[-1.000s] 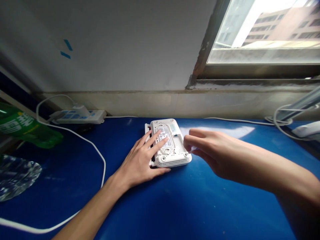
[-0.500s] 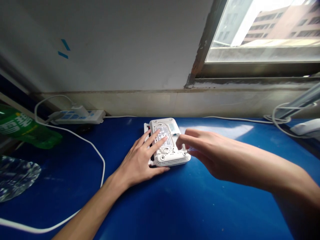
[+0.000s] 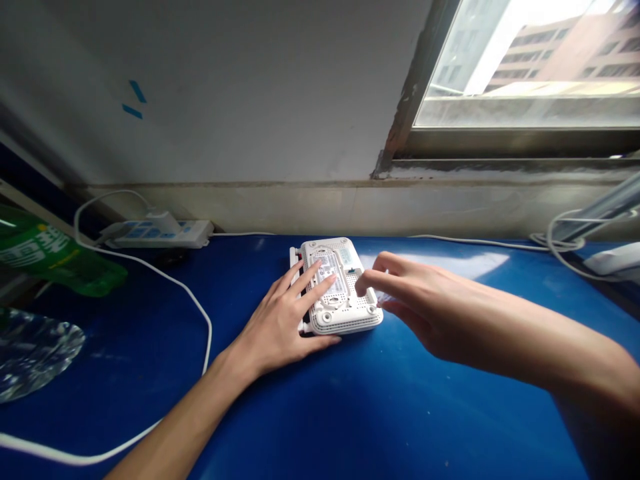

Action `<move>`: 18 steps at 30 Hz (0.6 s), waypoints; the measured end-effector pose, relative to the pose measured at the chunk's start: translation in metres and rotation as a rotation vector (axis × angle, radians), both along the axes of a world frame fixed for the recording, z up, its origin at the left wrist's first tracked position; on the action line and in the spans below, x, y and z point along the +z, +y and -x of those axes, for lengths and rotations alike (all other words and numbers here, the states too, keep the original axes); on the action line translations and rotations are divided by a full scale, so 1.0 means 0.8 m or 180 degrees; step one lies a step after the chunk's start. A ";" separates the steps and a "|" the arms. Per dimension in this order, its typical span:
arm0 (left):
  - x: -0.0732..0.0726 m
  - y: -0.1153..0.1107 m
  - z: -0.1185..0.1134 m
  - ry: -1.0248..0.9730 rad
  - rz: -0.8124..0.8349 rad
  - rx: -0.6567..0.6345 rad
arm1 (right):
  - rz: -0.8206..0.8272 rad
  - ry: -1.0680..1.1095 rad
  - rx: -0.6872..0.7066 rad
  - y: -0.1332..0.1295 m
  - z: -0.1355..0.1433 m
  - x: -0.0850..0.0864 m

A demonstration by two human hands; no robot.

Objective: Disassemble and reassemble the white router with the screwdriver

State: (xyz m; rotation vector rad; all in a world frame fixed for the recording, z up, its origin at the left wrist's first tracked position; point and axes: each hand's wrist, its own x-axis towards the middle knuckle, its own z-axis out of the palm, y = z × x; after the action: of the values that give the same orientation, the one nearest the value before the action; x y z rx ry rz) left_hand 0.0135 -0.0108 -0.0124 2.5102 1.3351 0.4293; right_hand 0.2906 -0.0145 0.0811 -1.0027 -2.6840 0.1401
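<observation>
A white router (image 3: 350, 318) lies underside up on the blue tabletop, its label and vent holes facing me. White antennas (image 3: 294, 255) lie along its left side. My left hand (image 3: 285, 307) rests over the left part of the router with fingers spread across the label, thumb along the near edge. At the router's right side, my right hand (image 3: 415, 290) has its fingers bent and drawn together. The index fingertip touches a recessed area beside a small white raised piece (image 3: 371, 297). A pale, translucent bit shows between finger and thumb, too hidden to name.
A power strip (image 3: 193, 235) with a plugged-in adapter stands at the back left, and its white cable (image 3: 193, 300) loops across the left side. A green bottle (image 3: 65, 257) and a clear bottle (image 3: 40, 353) lie at the far left. A coiled white cord (image 3: 560, 240) sits at the back right.
The whole view has shifted slightly. Both hands keep nearly the same pose on the router, and I see no clear movement of the router itself.
</observation>
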 end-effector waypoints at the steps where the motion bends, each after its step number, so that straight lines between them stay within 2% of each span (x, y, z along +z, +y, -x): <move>1: 0.000 0.000 0.000 0.0009 0.0001 0.0003 | 0.0040 -0.0054 0.0027 0.000 0.000 -0.001; 4: 0.001 0.000 0.000 0.0015 0.0003 0.0013 | 0.0012 -0.0280 0.0006 0.004 0.006 -0.006; 10: 0.001 -0.001 0.000 -0.0003 0.0012 0.0009 | 0.0004 -0.0338 -0.0408 0.009 0.013 -0.005; 15: 0.001 -0.001 -0.001 0.0050 0.0027 0.0015 | -0.0127 -0.0135 -0.0137 0.002 0.002 -0.005; 18: 0.001 -0.001 -0.001 0.0050 0.0027 0.0014 | -0.0007 -0.0131 -0.0036 0.001 0.001 -0.002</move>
State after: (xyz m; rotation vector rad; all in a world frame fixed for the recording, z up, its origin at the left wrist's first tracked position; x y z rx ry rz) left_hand 0.0144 -0.0116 -0.0118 2.5093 1.3455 0.4048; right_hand 0.2902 -0.0136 0.0792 -1.0310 -2.7143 0.1153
